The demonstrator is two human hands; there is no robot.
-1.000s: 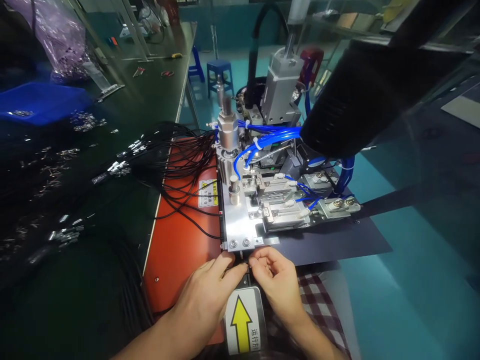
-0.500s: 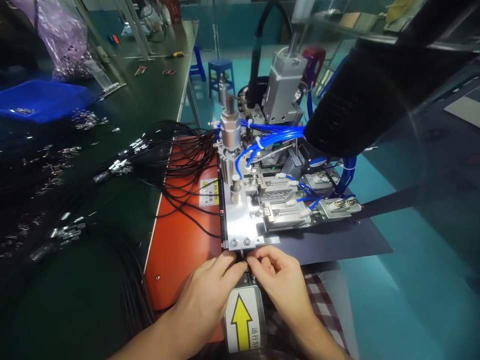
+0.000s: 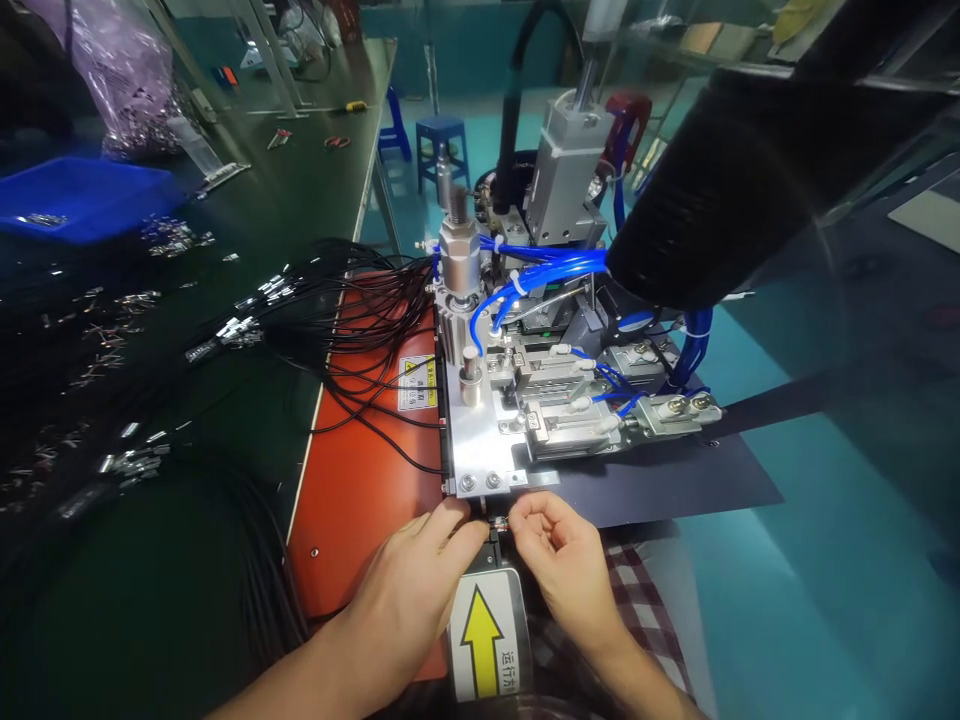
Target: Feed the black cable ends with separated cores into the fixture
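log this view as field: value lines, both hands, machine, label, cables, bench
left hand: at near end of machine, fingers bent, grip hidden
right hand: thumb and fingers drawn together at small shiny piece, grip unclear
machine: silver fittings with blue tubes
arrow label: yellow arrow on white, pointing toward machine
black cables: run across orange-red panel to machine
workbench: holds blue tray and loose metal parts

Reads "运行方" (image 3: 510,674) (end cut off) beside yellow, black-edged arrow (image 3: 483,640) pointing forward, on white round-cornered plate (image 3: 459,665). Carries lines of black characters (image 3: 421,384), too small to read, on white-and-yellow rectangular sticker (image 3: 417,383) on orange-red smooth panel (image 3: 367,525). Shows illegible dark mark (image 3: 533,420) on silver box-shaped metal cylinder (image 3: 571,432).
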